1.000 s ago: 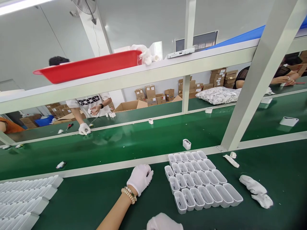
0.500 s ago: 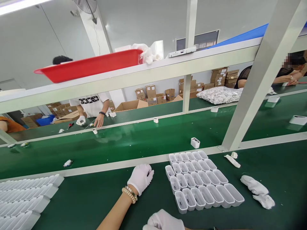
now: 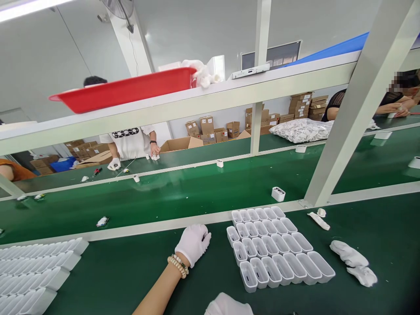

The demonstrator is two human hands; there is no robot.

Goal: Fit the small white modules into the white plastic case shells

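My left hand (image 3: 193, 246), in a white glove with beaded bracelets at the wrist, rests on the green table with its fingers curled closed; no object shows in it. To its right stand rows of white open-topped plastic housings (image 3: 279, 266), nearest to that hand at their left end. At the bottom edge, my right hand (image 3: 229, 305), also gloved in white, is mostly cut off. Its fingers are out of sight, so whether it holds anything is hidden. Both hands are apart from the housings.
More white housings (image 3: 39, 280) stand in rows at the left. Crumpled white finger covers or cloth (image 3: 349, 253) lie at the right. Beyond the rail runs a green conveyor belt (image 3: 183, 188) carrying a white housing (image 3: 278, 194). A red tray (image 3: 131, 89) sits overhead. A co-worker (image 3: 131, 142) stands opposite.
The pieces on the belt have shifted to the right. My right hand has sunk slightly further out of view. My left hand has stayed in place. The co-worker's hands have moved right.
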